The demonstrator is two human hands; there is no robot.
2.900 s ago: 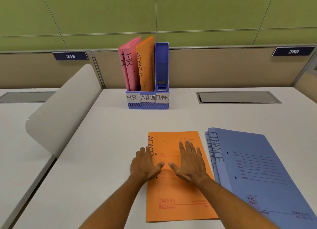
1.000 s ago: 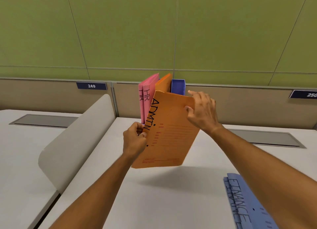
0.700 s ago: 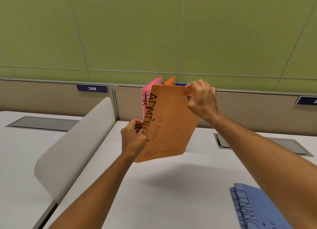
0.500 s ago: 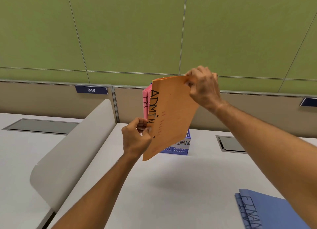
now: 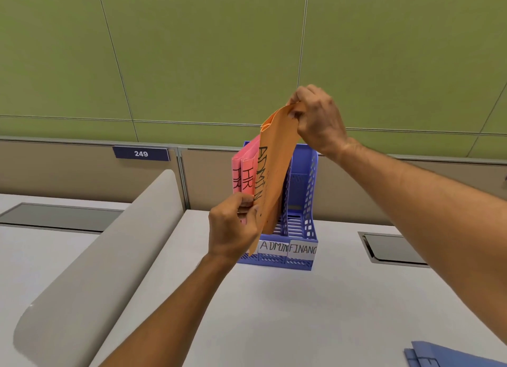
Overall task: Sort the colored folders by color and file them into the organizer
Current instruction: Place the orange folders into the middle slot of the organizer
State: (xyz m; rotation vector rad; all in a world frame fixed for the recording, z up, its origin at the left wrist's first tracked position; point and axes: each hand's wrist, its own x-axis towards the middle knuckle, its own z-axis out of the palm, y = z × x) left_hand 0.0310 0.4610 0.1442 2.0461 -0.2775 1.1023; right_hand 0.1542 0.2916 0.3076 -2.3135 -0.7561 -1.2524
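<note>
An orange folder (image 5: pixel 274 171) marked ADMIN is held tilted above the ADMIN slot of the blue organizer (image 5: pixel 301 202). Its top corner is pinched by the right hand (image 5: pixel 318 119); its lower spine edge is gripped by the left hand (image 5: pixel 233 226). Pink folders (image 5: pixel 244 171) are seen in the leftmost slot. Blue folders (image 5: pixel 450 357) lie on the counter (image 5: pixel 301 311), well apart.

White desk (image 5: pixel 315 311): organizer (image 5: pixel 301 237), blue folders (image 5: pixel 450 357).
</note>
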